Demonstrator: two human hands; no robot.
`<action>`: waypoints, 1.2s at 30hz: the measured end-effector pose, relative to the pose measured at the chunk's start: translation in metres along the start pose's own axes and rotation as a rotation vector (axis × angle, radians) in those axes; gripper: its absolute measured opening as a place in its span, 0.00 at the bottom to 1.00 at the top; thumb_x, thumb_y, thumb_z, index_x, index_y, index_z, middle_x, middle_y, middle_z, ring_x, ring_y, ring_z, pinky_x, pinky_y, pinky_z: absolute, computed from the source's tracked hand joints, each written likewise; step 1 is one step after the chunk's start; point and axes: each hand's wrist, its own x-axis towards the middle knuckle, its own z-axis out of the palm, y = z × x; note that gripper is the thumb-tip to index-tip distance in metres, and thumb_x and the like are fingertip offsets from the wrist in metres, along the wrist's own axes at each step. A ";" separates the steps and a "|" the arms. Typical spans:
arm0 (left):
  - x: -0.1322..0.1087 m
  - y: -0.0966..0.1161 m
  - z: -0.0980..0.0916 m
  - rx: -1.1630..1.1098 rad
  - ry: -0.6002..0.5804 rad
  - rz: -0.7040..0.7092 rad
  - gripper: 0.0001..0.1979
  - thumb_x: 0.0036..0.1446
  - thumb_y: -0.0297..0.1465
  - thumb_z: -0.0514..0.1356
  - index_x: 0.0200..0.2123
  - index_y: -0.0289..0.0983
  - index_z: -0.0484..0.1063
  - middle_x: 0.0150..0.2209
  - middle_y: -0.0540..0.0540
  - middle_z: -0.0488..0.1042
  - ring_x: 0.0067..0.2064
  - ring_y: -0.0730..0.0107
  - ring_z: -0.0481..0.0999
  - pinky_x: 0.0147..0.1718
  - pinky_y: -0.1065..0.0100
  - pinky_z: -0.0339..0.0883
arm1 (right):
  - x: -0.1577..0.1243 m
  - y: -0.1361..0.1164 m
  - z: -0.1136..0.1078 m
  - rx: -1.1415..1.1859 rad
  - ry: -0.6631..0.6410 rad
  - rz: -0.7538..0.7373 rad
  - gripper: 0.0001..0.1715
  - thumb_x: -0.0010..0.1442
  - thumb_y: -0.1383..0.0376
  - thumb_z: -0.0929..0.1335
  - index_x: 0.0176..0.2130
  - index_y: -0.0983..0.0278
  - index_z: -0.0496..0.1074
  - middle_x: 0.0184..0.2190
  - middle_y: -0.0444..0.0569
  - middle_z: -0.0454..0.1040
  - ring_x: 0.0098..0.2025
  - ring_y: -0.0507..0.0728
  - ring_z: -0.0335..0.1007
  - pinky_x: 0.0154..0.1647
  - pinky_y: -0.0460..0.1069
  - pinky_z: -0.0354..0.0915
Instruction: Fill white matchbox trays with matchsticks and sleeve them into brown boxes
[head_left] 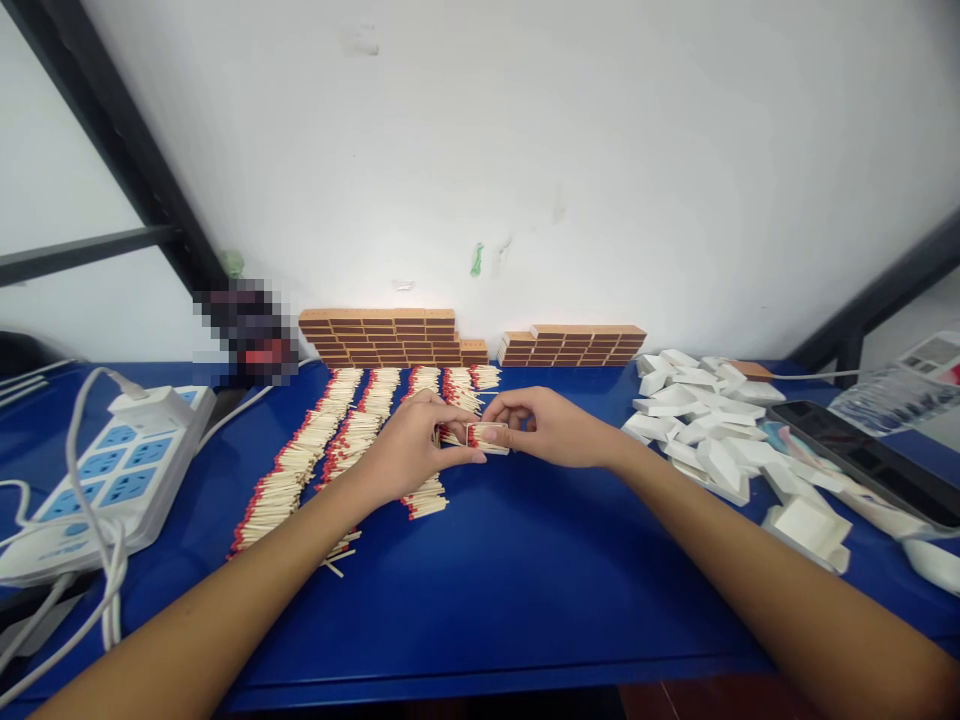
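In the middle of the head view, both hands meet at a small white matchbox tray (496,427) with red-headed matches in it. My right hand (541,428) pinches its right end, the thumb lying over the matches. My left hand (415,440) closes on the left end, thumb below and fingers above; its fingers partly hide what lies between them. Under and behind the left hand, loose matches (281,485) lie in several long rows, red heads toward the left. The left forearm covers the near part of some rows.
Against the wall stand two stacks of matchboxes, a left stack (382,340) and a right stack (577,348). A pile of white trays (705,415) is at the right, beside a black phone (862,465). A power strip (124,465) with cables sits at the left on the blue table (525,590).
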 end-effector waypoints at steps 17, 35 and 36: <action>0.000 -0.002 -0.001 0.010 -0.041 0.004 0.11 0.53 0.41 0.76 0.38 0.45 0.84 0.34 0.51 0.82 0.44 0.61 0.75 0.44 0.64 0.64 | 0.001 0.006 0.002 -0.019 -0.032 -0.010 0.24 0.66 0.45 0.71 0.41 0.63 0.80 0.32 0.46 0.79 0.31 0.54 0.68 0.33 0.49 0.63; 0.000 -0.004 0.000 0.021 0.000 0.040 0.13 0.54 0.39 0.76 0.40 0.43 0.83 0.33 0.51 0.81 0.42 0.61 0.75 0.43 0.63 0.65 | 0.011 0.016 -0.001 -0.102 0.202 0.020 0.23 0.66 0.47 0.70 0.35 0.63 0.80 0.29 0.46 0.80 0.30 0.54 0.71 0.32 0.48 0.64; 0.000 -0.005 0.000 0.017 0.011 0.043 0.14 0.53 0.39 0.77 0.42 0.43 0.83 0.33 0.51 0.81 0.43 0.61 0.75 0.43 0.63 0.66 | 0.020 0.019 -0.005 -0.131 0.297 0.072 0.23 0.67 0.47 0.70 0.34 0.63 0.79 0.28 0.46 0.80 0.28 0.54 0.71 0.31 0.48 0.64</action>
